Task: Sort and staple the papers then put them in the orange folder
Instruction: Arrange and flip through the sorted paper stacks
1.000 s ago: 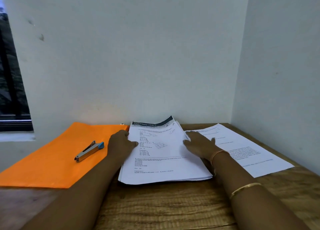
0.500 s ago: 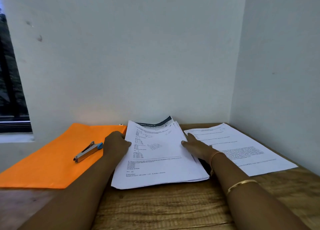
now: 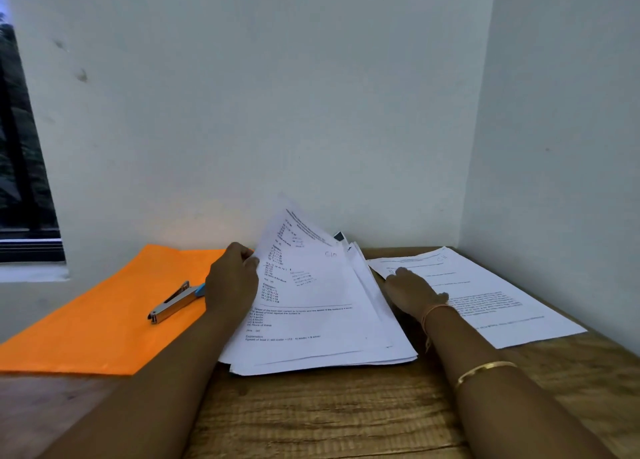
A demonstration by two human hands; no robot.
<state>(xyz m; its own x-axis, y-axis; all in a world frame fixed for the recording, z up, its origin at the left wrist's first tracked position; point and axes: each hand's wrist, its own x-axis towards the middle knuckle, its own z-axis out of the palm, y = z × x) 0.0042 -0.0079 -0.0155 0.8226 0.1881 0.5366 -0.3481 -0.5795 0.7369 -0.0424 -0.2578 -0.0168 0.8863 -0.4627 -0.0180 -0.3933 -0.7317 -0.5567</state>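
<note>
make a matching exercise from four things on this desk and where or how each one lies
Things
1 stapler
2 orange folder
3 top sheet
4 loose sheet

Places or states
a far end raised off the stack, left hand gripping its edge
b flat on the left of the desk
c lying on the orange folder
d flat, right of the stack, beside the right hand

Pairs: 1-c, 2-b, 3-a, 4-d

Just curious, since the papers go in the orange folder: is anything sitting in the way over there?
Yes. The stapler lies on the orange folder, which lies flat and looks closed. The left hand, gripping the top sheet, sits between the paper stack and it.
</note>
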